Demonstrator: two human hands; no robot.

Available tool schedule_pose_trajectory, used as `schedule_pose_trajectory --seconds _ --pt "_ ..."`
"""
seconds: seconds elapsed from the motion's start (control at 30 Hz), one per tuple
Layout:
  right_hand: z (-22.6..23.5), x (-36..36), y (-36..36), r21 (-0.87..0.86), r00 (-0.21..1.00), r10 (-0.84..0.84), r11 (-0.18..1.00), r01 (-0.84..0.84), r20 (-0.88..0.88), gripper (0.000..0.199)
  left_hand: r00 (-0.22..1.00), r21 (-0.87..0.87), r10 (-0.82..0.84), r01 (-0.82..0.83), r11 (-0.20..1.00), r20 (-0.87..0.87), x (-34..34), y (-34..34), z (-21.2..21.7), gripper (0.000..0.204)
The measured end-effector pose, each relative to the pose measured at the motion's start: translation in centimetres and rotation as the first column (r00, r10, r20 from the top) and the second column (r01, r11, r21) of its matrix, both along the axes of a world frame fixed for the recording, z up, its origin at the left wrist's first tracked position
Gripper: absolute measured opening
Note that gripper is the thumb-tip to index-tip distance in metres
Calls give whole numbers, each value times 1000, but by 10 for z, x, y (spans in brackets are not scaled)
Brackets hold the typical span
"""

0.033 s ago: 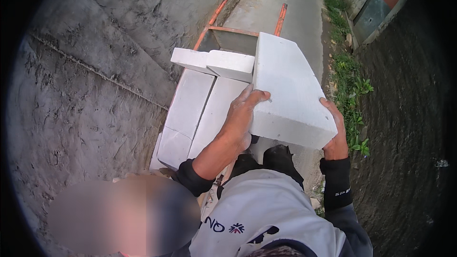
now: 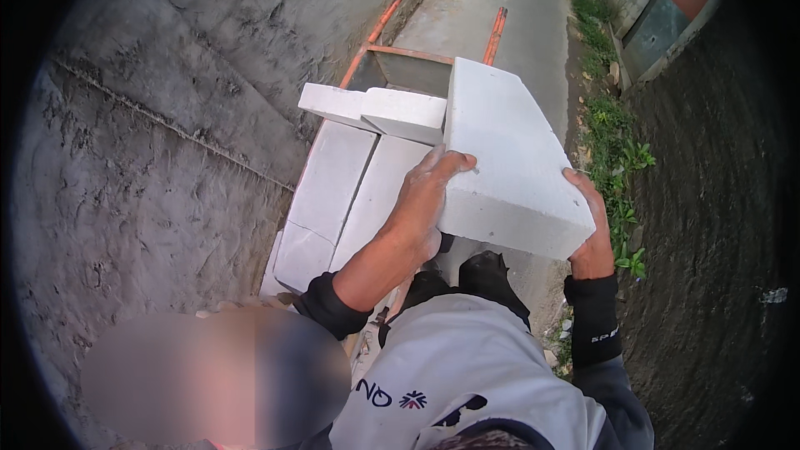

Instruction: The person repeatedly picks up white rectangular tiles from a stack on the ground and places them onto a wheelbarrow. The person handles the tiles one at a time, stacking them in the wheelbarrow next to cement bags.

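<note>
Between my two hands is a large white aerated concrete block, its far right corner cut at a slant. My left hand grips the left side, the thumb over the top face and the other fingers partly hidden. My right hand holds the right edge, fingertips on the top, the rest hidden beneath. Just left of it, more white blocks lie side by side in an orange-framed cart; one has a crack line. Two smaller pieces rest across their far ends. Whether the held block touches the cart is hidden.
A rough grey plastered wall rises close on the left. The cart's orange handles point along a concrete lane. Weeds border the lane beside a dark wall on the right. A blurred patch covers the lower left.
My right hand and the block's near right corner have shifted very slightly to the right in the picture. Both hands keep their grip.
</note>
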State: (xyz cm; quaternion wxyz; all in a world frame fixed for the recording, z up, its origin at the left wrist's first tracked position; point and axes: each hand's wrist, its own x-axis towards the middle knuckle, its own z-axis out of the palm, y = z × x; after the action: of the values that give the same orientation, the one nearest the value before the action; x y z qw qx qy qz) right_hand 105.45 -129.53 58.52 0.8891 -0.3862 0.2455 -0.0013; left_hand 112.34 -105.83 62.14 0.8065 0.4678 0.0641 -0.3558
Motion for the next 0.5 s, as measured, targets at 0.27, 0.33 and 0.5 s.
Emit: schedule_pose_trajectory --seconds 0.27,0.33,0.5 --pt "-3 112 -88 -527 953 271 834 -163 135 37 988 102 42 -27 994 -148 90 -68 29 68" --pt "-3 133 -113 -506 929 351 826 -247 120 36 981 126 86 -64 990 -176 101 -87 34 68" --pt "23 173 -141 67 862 474 880 -470 -182 39 955 158 170 -134 978 -242 111 -104 45 67"
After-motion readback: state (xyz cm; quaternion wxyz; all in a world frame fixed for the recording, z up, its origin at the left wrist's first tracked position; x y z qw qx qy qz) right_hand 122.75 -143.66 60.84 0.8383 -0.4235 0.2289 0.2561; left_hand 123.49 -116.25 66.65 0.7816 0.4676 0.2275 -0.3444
